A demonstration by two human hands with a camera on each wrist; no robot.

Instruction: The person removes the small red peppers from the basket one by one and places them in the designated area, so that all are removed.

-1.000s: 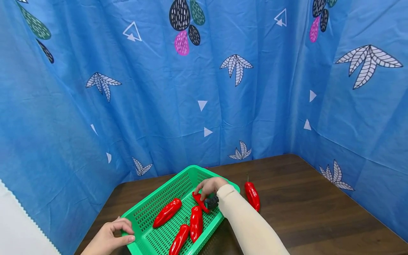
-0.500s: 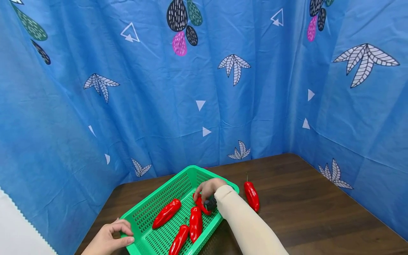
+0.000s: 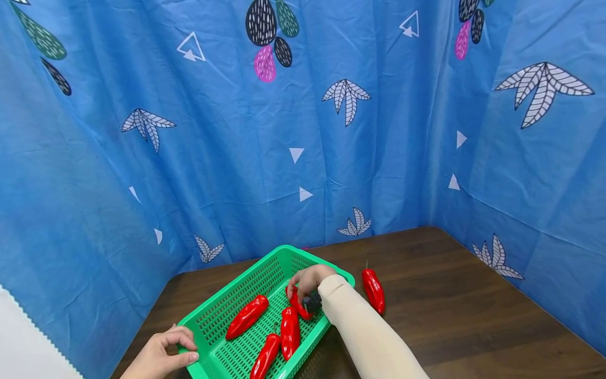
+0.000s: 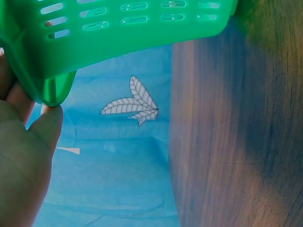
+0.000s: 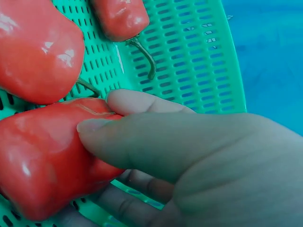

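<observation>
A green plastic basket (image 3: pixel 227 284) with slotted walls sits on the table. At its near left corner my left hand (image 3: pixel 163 350) pinches the rim; in the left wrist view, the left thumb and fingers (image 4: pixel 23 142) grip that rim. My right hand (image 3: pixel 310 279) reaches inside the far right end and holds a red pepper (image 3: pixel 303 310). In the right wrist view, thumb and fingers lie round this pepper (image 5: pixel 52 156). Three more red peppers lie in the basket: one on the left (image 3: pixel 247 317), one in the middle (image 3: pixel 290 334), one in front (image 3: pixel 265 356).
Another red pepper (image 3: pixel 374 292) lies outside the basket to the right, on the dark wooden table (image 3: pixel 454 310). A blue patterned curtain (image 3: pixel 265 173) hangs behind and at both sides. A white surface with a zigzag edge (image 3: pixel 28 342) shows at the lower left.
My right hand has shifted the pepper it holds very slightly, lower in the basket. The left hand stays on the rim, and the whole head view has drifted a little.
</observation>
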